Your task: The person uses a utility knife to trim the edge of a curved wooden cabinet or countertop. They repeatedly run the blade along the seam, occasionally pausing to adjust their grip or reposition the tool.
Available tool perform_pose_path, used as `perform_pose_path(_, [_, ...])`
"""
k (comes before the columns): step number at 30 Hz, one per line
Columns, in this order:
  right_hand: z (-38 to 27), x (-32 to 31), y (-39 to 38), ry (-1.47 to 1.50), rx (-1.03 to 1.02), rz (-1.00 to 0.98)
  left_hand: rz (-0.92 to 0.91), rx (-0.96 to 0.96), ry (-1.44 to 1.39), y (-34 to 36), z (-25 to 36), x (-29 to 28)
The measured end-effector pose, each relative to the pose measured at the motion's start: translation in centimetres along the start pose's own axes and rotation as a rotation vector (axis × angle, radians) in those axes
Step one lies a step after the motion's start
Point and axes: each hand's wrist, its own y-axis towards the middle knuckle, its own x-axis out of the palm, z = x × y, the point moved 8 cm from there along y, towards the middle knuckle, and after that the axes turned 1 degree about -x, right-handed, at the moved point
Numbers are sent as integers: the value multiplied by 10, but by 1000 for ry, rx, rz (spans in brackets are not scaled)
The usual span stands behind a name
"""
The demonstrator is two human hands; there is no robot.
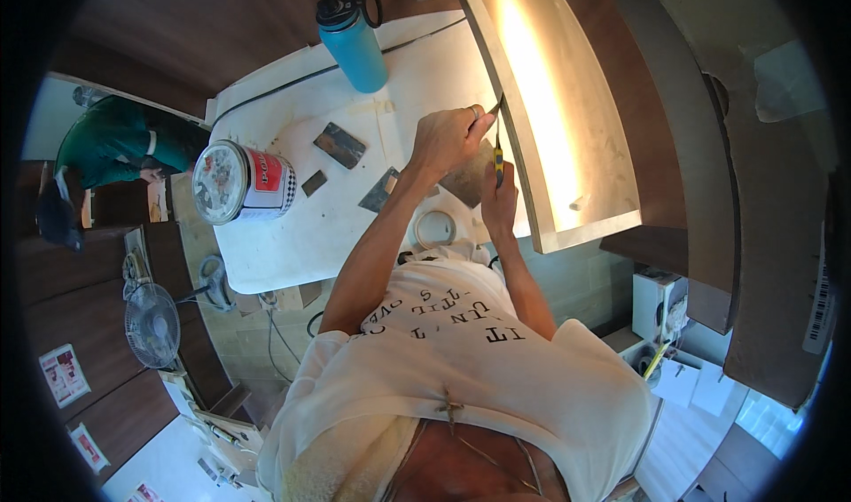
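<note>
My right hand (499,196) grips a yellow and black utility knife (498,167), held upright beside the pale edge of a wooden panel (523,156), which has a glowing light strip along it. My left hand (441,143) is closed, thumb and fingers pressed together at that edge just above the knife, on something thin and dark that I cannot make out. Below my hands, on the white table (275,263), lie a square metal plate (465,176), a smaller grey plate (377,192) and a pale ring, perhaps a tape roll (434,214).
A turquoise bottle (355,54), a paint can (230,183), dark flat pieces (339,145) and a cable share the table. Brown cabinet panels rise behind and to the right. At left are a person in green (111,139) and a standing fan (152,325).
</note>
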Motion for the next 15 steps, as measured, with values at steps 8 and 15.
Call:
perform_pose_path(8, [-12,-7,-1,9,-157,84,-34,-51,-23,0,1,-4])
perform_pose_path(15, [-37,1,31,92,-136,67,13,-8,-34,0,-3,-4])
